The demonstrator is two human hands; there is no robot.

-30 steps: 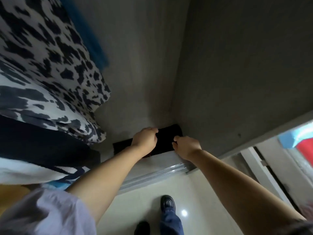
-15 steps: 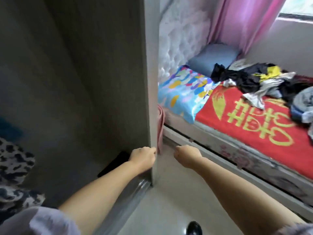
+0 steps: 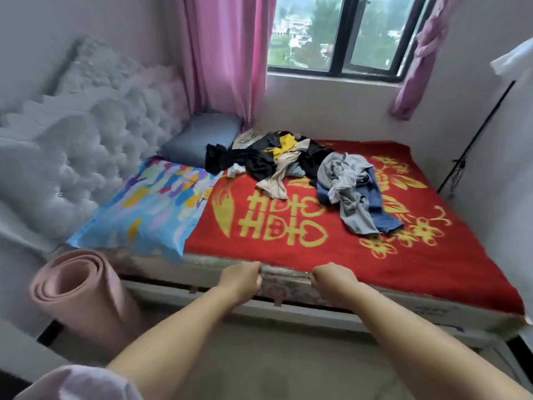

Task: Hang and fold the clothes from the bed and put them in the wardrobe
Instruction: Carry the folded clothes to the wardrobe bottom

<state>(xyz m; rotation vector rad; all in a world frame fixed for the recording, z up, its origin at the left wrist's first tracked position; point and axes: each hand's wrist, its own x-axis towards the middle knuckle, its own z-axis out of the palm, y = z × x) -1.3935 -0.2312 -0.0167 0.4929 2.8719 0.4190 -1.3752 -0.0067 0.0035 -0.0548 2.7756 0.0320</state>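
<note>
Daylight comes through a dark-framed window (image 3: 334, 33) with pink curtains (image 3: 227, 53) either side, set in a pale wall (image 3: 331, 108). Below it a white tufted headboard (image 3: 86, 145) stands to the left. A rolled pink mat (image 3: 83, 293) stands upright near the grey floor (image 3: 259, 356).

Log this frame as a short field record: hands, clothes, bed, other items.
left hand: fingers curled, holding nothing
right hand: fingers curled, holding nothing
clothes pile: unfolded, heaped on the red blanket toward the window side
bed: blanket, patterned pillow, grey pillow
beside bed: rolled pink mat, upright
wardrobe: not in view
</note>
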